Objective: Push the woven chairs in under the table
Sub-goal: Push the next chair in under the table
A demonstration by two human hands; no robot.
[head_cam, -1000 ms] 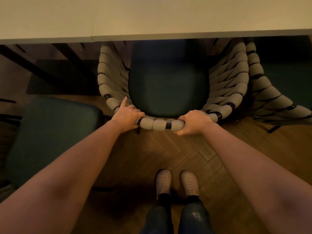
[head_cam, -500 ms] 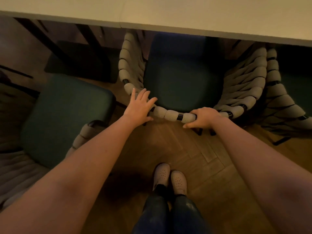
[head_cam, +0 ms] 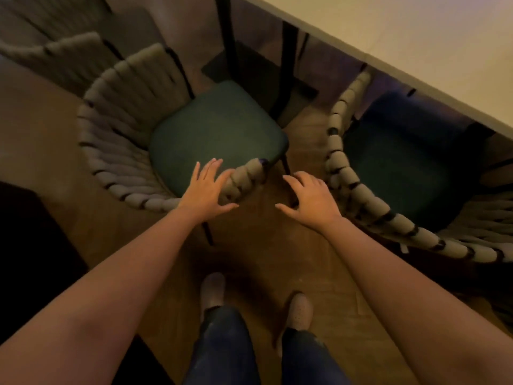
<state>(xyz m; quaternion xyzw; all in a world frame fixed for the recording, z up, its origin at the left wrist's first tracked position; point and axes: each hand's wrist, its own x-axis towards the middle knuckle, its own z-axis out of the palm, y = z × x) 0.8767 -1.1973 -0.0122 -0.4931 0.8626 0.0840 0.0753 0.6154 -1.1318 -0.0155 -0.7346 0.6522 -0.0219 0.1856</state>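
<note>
A woven chair with a dark green seat stands out from the table, turned at an angle, left of centre. My left hand hovers open over the near end of its rope-wrapped back rail, fingers spread, touching or just above it. A second woven chair on the right sits with its seat partly beneath the tabletop. My right hand is open in the gap between the two chairs, holding nothing.
Dark table legs stand behind the left chair. A further woven chair back shows at the top left. A dark object fills the left edge. My feet stand on wooden parquet floor.
Both hands have let go of the right chair's back rail. The view has swung left, and my left hand has moved over the left chair's rail.
</note>
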